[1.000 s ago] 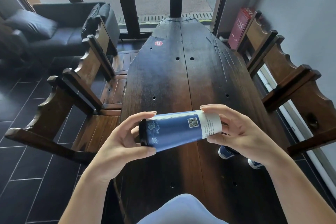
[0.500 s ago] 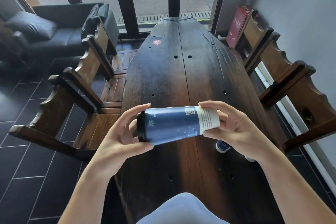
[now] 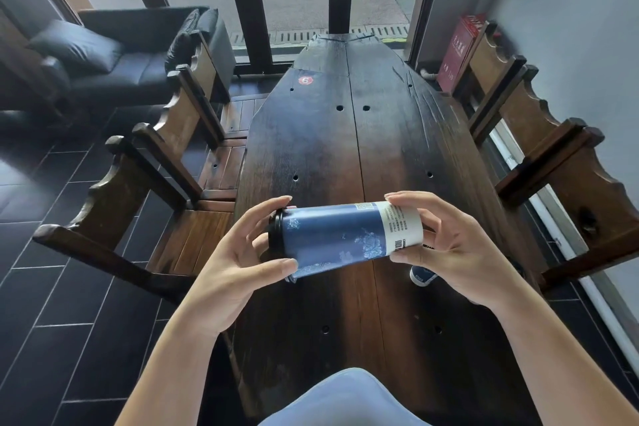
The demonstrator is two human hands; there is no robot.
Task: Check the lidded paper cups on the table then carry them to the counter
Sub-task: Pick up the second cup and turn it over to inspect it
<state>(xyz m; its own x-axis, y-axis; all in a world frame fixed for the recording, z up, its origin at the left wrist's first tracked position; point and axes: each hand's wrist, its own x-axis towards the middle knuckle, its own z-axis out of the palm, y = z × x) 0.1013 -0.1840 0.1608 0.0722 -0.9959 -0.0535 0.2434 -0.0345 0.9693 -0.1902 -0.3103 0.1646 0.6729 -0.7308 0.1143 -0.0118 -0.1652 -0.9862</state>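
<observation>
I hold a tall paper cup on its side above the dark, worn wooden table — smooth blue print, white band at the base, black plastic lid to my left. My left hand curls round the lid end, my right hand pinches the base. Carved wooden benches flank the table.

A long dark wooden table runs from near to far — two broad planks with small round holes. A red number sticker lies flat on its far left part.
</observation>
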